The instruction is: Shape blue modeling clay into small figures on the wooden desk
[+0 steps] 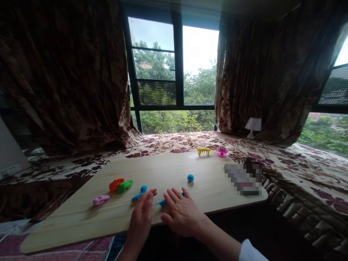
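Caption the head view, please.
Right hand over a blue piece, left hand beside another, on a pale board.

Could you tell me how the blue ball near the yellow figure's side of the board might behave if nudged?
The blue ball looks round, so it would probably roll. Its matte, clay-like surface suggests it might dent if squeezed.

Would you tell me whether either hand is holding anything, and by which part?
Nothing is visibly gripped: the right hand lies flat over the middle of a blue strip; the left hand is beside another blue piece.
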Demonstrator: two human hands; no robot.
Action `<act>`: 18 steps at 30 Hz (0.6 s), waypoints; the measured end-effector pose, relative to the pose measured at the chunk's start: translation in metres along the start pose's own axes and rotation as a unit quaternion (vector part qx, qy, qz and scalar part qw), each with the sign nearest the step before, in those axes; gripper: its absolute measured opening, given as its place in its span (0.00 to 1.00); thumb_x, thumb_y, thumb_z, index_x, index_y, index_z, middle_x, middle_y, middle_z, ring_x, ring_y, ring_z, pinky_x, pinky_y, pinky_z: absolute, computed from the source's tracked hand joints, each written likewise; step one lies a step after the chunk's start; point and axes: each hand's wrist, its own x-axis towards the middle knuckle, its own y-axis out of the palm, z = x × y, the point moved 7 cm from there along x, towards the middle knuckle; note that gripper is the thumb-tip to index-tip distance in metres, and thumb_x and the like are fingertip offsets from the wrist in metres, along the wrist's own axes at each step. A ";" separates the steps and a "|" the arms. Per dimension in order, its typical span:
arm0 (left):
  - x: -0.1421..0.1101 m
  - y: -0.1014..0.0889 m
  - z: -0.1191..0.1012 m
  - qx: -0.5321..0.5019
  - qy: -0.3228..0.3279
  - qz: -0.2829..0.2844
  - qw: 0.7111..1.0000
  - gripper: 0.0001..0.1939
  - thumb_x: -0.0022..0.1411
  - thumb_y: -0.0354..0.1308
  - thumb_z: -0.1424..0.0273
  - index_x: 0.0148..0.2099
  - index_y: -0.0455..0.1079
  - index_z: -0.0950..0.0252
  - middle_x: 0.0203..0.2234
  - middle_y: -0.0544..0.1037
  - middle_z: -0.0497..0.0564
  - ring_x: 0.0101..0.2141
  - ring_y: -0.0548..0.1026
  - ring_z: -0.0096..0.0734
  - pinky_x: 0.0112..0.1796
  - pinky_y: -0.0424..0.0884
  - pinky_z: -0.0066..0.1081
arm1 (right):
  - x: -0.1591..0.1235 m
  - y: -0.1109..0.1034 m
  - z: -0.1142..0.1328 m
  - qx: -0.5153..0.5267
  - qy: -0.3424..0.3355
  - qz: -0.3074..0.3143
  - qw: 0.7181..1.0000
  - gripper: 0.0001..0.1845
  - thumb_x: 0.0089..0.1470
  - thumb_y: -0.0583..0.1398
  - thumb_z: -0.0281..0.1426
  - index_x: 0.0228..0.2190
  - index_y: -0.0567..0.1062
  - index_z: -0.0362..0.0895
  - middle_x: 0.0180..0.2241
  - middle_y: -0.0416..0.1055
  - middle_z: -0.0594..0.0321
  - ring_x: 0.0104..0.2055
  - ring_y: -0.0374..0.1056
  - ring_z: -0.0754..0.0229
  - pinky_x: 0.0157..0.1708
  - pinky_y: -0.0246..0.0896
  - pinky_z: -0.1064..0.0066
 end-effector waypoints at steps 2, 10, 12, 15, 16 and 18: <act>-0.001 0.002 -0.001 0.003 0.004 -0.004 1.000 0.20 0.62 0.44 0.58 0.46 0.69 0.63 0.45 0.74 0.52 0.50 0.68 0.38 0.53 0.60 0.40 | -0.028 -0.001 0.008 0.015 -0.017 0.005 1.000 0.34 0.59 0.44 0.49 0.60 0.50 0.42 0.62 0.47 0.54 0.64 0.39 0.51 0.61 0.29 0.52; 0.001 0.005 0.004 -0.006 -0.011 0.007 1.000 0.21 0.62 0.43 0.56 0.46 0.68 0.63 0.45 0.74 0.54 0.49 0.68 0.39 0.55 0.58 0.42 | 0.011 0.007 -0.001 0.016 0.008 0.019 1.000 0.37 0.58 0.43 0.50 0.59 0.52 0.36 0.61 0.49 0.48 0.63 0.42 0.49 0.60 0.31 0.49; 0.002 0.004 0.004 -0.011 -0.015 0.012 1.000 0.21 0.62 0.43 0.56 0.46 0.68 0.63 0.46 0.73 0.54 0.49 0.68 0.39 0.54 0.58 0.42 | 0.030 0.007 -0.006 0.013 0.015 0.019 1.000 0.37 0.57 0.45 0.49 0.58 0.53 0.35 0.60 0.51 0.47 0.63 0.44 0.48 0.59 0.33 0.48; 0.001 0.002 0.002 -0.014 -0.011 0.005 1.000 0.20 0.62 0.44 0.57 0.46 0.68 0.63 0.45 0.74 0.53 0.49 0.69 0.39 0.53 0.60 0.41 | 0.020 0.007 -0.004 0.011 0.003 0.015 1.000 0.37 0.57 0.45 0.49 0.59 0.52 0.36 0.61 0.49 0.48 0.63 0.42 0.49 0.60 0.31 0.49; 0.000 0.002 0.001 -0.014 -0.009 0.000 1.000 0.20 0.62 0.44 0.57 0.46 0.69 0.63 0.45 0.74 0.53 0.49 0.69 0.39 0.53 0.61 0.40 | 0.008 0.008 -0.001 0.011 -0.008 0.013 1.000 0.37 0.58 0.45 0.49 0.60 0.51 0.38 0.61 0.48 0.50 0.64 0.41 0.50 0.60 0.29 0.49; -0.002 0.002 -0.001 -0.011 -0.002 -0.005 1.000 0.19 0.62 0.44 0.58 0.45 0.69 0.63 0.44 0.74 0.53 0.49 0.69 0.38 0.52 0.61 0.40 | -0.017 0.008 0.005 0.010 -0.027 0.007 1.000 0.37 0.58 0.44 0.50 0.60 0.48 0.41 0.62 0.46 0.52 0.64 0.38 0.52 0.61 0.26 0.51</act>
